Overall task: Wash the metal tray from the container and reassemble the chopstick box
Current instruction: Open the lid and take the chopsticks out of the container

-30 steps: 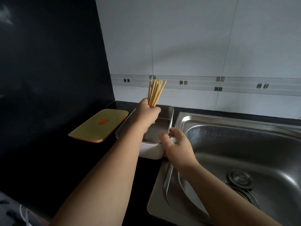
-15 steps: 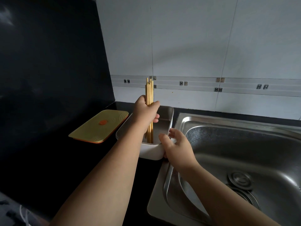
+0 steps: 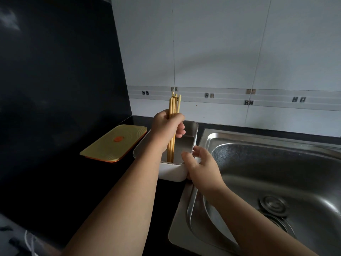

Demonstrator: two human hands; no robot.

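Head view: left hand (image 3: pixel 167 129) clamped on chopsticks (image 3: pixel 173 109), bundle now upright, tips lowered into metal tray (image 3: pixel 186 143) seated in white box (image 3: pixel 172 171); a second ago fanned above. Right hand (image 3: pixel 200 166) grips box corner. Lid (image 3: pixel 114 143) beside, off. Reassembly nearly done.

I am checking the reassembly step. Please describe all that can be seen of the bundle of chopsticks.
The chopsticks are a bundle of thin, pale, wood-coloured sticks, held almost upright. The left hand closes around their middle. Their lower ends stand inside the metal tray, which sits in the white box; their tops are uneven in height.
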